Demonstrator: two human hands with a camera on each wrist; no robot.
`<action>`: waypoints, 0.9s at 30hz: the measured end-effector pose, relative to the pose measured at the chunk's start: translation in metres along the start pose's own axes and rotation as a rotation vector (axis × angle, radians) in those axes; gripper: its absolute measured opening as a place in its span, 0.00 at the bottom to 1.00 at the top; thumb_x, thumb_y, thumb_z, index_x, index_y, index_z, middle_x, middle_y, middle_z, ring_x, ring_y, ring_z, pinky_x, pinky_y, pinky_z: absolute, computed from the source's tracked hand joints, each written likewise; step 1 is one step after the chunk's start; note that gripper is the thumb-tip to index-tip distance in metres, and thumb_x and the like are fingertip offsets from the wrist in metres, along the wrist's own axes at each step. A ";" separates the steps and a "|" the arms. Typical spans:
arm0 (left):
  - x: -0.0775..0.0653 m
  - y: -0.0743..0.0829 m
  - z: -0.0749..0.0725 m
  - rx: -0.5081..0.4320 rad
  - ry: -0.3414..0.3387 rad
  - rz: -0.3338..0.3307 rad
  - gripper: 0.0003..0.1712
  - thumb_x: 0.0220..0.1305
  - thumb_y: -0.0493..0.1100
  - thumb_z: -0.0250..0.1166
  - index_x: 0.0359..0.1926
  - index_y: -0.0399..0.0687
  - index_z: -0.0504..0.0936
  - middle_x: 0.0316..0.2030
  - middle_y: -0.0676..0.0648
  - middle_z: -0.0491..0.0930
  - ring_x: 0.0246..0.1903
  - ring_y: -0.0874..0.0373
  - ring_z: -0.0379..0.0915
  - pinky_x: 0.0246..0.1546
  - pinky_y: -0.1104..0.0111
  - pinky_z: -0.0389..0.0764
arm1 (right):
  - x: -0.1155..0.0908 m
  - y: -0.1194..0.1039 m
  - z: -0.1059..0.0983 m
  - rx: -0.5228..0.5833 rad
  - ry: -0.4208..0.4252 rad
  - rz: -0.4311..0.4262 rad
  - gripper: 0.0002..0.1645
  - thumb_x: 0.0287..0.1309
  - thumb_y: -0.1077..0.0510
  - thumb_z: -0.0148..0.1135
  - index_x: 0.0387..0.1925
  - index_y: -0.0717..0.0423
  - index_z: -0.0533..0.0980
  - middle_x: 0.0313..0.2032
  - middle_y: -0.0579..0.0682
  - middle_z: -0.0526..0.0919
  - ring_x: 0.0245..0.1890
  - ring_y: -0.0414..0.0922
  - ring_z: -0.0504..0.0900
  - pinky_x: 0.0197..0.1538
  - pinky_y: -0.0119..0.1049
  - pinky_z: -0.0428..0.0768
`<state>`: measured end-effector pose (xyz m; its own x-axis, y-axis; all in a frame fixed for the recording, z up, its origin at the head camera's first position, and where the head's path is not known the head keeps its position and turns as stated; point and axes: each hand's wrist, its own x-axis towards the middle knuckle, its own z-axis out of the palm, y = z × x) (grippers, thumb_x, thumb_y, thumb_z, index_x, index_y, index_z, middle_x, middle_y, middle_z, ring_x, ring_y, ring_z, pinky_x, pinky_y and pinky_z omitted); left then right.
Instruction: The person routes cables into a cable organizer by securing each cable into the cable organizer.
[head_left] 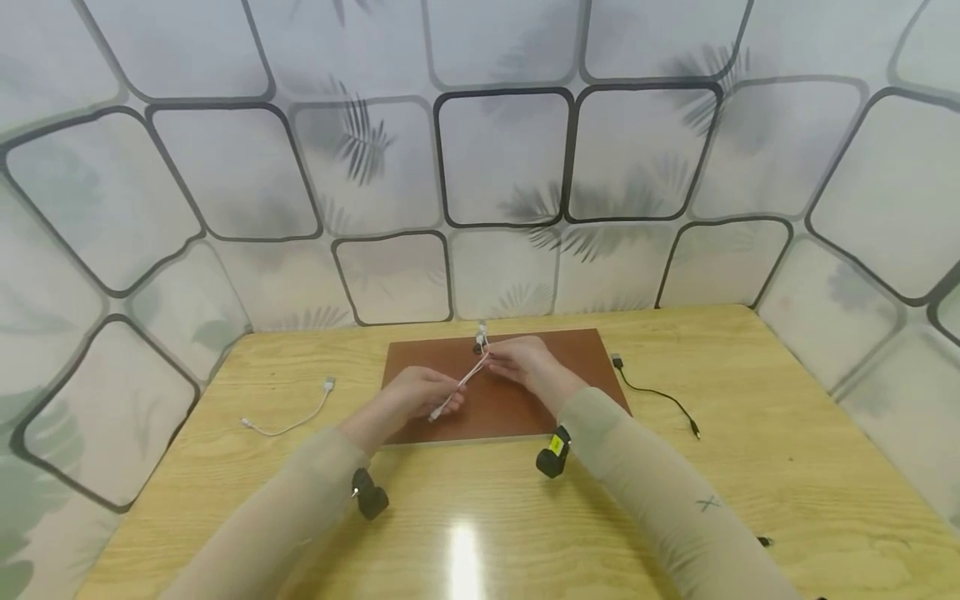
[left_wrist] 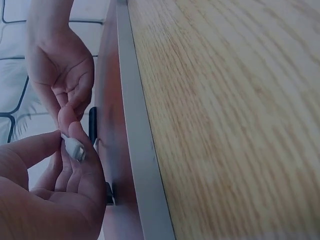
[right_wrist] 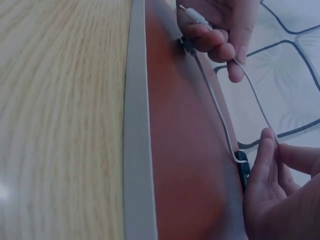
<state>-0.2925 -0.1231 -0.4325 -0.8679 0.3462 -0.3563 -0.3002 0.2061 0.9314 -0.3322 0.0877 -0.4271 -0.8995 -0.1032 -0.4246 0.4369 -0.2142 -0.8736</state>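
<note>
From where I stand, a white cable (head_left: 288,425) lies loose on the left of the wooden table (head_left: 420,521). Next comes the left hand (head_left: 422,396). Its thumb and fingers pinch the held white cable (right_wrist: 256,96) close to its small plug (head_left: 436,413). This cable is up above the brown board (head_left: 517,417), between the two hands. The right hand (head_left: 527,363) pinches it farther along.

I think a soft pinch works best here. Keep the thin part straight, but don't tug hard where it meets the plug. Keep other bits of cord out of the way so nothing gets caught.

The small plug points down and left in the head view, back toward the person. The cable's long line runs from there up and right, away from the person, to the right hand. A USB plug (head_left: 482,327) points away at the board's far edge, by a black piece (head_left: 478,348). I can't tell if it is on the same cable.

Right of the board lies a black cable (head_left: 657,391), its big end at the far left and its thin tip nearer the person.
</note>
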 end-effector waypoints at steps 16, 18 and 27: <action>0.010 0.008 0.009 -0.020 0.050 0.009 0.18 0.78 0.31 0.58 0.57 0.13 0.78 0.29 0.50 0.88 0.28 0.67 0.84 0.34 0.77 0.87 | 0.016 -0.002 -0.008 0.025 0.081 0.020 0.18 0.69 0.74 0.63 0.58 0.78 0.79 0.22 0.50 0.87 0.23 0.38 0.87 0.33 0.26 0.89; 0.011 0.008 0.011 -0.026 0.054 0.011 0.18 0.78 0.30 0.58 0.57 0.13 0.79 0.27 0.50 0.88 0.27 0.67 0.84 0.34 0.77 0.88 | 0.018 -0.003 -0.008 0.020 0.092 0.030 0.19 0.69 0.73 0.63 0.59 0.77 0.79 0.21 0.50 0.87 0.22 0.38 0.87 0.32 0.26 0.89; 0.014 0.010 0.016 -0.058 0.069 0.018 0.18 0.76 0.30 0.59 0.56 0.13 0.79 0.25 0.50 0.88 0.26 0.66 0.85 0.33 0.77 0.88 | 0.023 -0.002 -0.007 -0.049 0.138 0.029 0.20 0.68 0.74 0.63 0.59 0.78 0.78 0.22 0.50 0.85 0.19 0.38 0.86 0.30 0.26 0.88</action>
<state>-0.3014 -0.1017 -0.4288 -0.8978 0.2854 -0.3355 -0.3049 0.1468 0.9410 -0.3536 0.0931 -0.4364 -0.8795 0.0265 -0.4751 0.4649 -0.1649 -0.8698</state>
